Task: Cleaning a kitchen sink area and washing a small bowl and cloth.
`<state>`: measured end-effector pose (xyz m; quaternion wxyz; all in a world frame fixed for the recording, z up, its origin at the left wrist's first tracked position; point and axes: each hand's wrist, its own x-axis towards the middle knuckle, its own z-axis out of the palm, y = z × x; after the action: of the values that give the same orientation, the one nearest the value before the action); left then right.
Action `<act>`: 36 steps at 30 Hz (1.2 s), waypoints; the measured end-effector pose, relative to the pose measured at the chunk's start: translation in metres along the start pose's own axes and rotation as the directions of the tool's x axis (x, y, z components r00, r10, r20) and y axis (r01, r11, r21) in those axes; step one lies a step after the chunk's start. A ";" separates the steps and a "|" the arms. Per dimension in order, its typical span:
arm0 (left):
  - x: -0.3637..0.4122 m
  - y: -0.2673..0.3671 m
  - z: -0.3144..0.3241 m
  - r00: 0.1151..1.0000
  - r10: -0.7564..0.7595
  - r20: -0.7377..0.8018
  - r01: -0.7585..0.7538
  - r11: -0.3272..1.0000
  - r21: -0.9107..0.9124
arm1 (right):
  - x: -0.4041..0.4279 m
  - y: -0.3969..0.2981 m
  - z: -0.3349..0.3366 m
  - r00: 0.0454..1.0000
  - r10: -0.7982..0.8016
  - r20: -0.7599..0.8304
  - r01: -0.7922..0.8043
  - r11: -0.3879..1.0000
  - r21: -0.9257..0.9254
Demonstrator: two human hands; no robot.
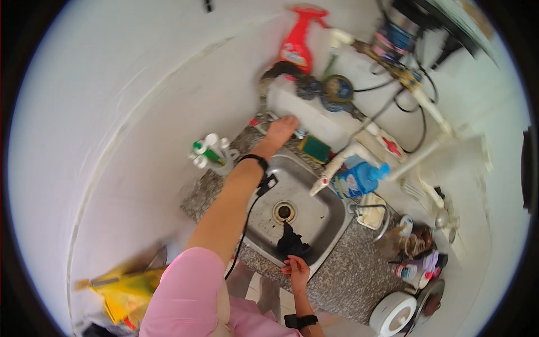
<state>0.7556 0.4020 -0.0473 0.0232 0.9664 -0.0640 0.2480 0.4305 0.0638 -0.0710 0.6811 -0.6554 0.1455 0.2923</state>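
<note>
My left hand point(283, 131) reaches over the stainless steel sink point(306, 168) to the counter's back edge, between a red-capped item point(254, 122) and a green and yellow scouring sponge point(315, 149). Whether its fingers grip something there cannot be made out. At the sink's near rim is my right hand point(296, 269), fingers bent, beside a crumpled black cloth point(291, 241). The fingertips meet or nearly meet the cloth; a grip is not clear. The cloth lies in the basin below the drain point(284, 212). Both wrists wear black straps, and a black cable hangs from the left one.
A white faucet point(322, 183) juts over the basin beside a blue bottle point(358, 180). White tubes stand in a holder point(221, 162) at left. A red spray bottle point(297, 44) stands behind. Jars, bottles and a round white container point(393, 314) line the granite counter's point(349, 269) right side.
</note>
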 end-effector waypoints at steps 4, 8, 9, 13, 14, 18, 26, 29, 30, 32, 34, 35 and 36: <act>-0.007 0.000 -0.004 0.999 -0.023 0.027 0.021 0.997 0.077 | 0.004 -0.002 0.001 1.000 -0.004 0.022 0.004 1.000 -0.017; -0.011 0.002 -0.024 0.991 -0.021 -0.133 0.024 1.000 0.018 | 0.003 -0.008 0.003 0.999 0.045 0.010 -0.044 0.999 -0.023; -0.012 0.004 -0.031 0.991 -0.030 -0.129 0.034 0.999 0.025 | 0.001 -0.008 0.003 0.999 0.049 0.021 -0.049 0.998 -0.028; -0.021 0.025 -0.072 0.967 -0.086 -0.241 0.047 0.986 -0.162 | 0.009 -0.007 -0.001 0.999 0.045 0.024 -0.045 0.999 -0.013; -0.027 0.035 -0.089 0.953 -0.174 -0.249 0.094 0.947 -0.306 | 0.009 -0.007 -0.004 0.999 0.049 0.009 -0.049 0.999 -0.024; -0.094 0.077 -0.184 0.812 -0.561 -0.163 0.231 0.564 -0.793 | 0.009 -0.010 -0.003 0.995 0.093 0.043 -0.092 0.995 -0.027; -0.282 0.123 -0.310 0.201 -0.858 0.473 0.672 -0.230 -0.704 | 0.010 -0.020 -0.002 0.985 0.144 0.095 -0.136 0.987 -0.080; -0.318 0.129 -0.320 0.226 -0.880 0.417 0.665 -0.173 -0.726 | 0.010 -0.036 0.017 0.967 0.097 0.236 -0.058 0.984 -0.167; -0.321 0.125 -0.323 0.217 -0.924 0.314 0.670 -0.093 -0.737 | 0.011 -0.045 0.028 0.950 0.070 0.305 -0.008 0.980 -0.200; -0.308 0.116 -0.339 0.150 -0.959 0.240 0.611 -0.100 -0.785 | 0.006 -0.070 0.058 0.918 -0.004 0.397 0.103 0.968 -0.229; -0.297 0.110 -0.353 0.186 -0.958 0.219 0.666 -0.041 -0.745 | -0.002 -0.094 0.094 0.829 -0.141 0.541 0.322 0.911 -0.256; -0.296 0.107 -0.355 0.228 -0.951 0.207 0.717 0.021 -0.696 | -0.006 -0.104 0.112 0.781 -0.198 0.593 0.423 0.866 -0.268; -0.302 0.105 -0.347 0.389 -0.917 0.090 0.722 0.243 -0.648 | -0.014 -0.117 0.134 0.720 -0.231 0.655 0.532 0.789 -0.307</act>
<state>0.3138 0.3586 0.1120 0.4612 0.7348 0.3891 0.3098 0.4637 0.1950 0.0447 0.5559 -0.6939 -0.2906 0.3536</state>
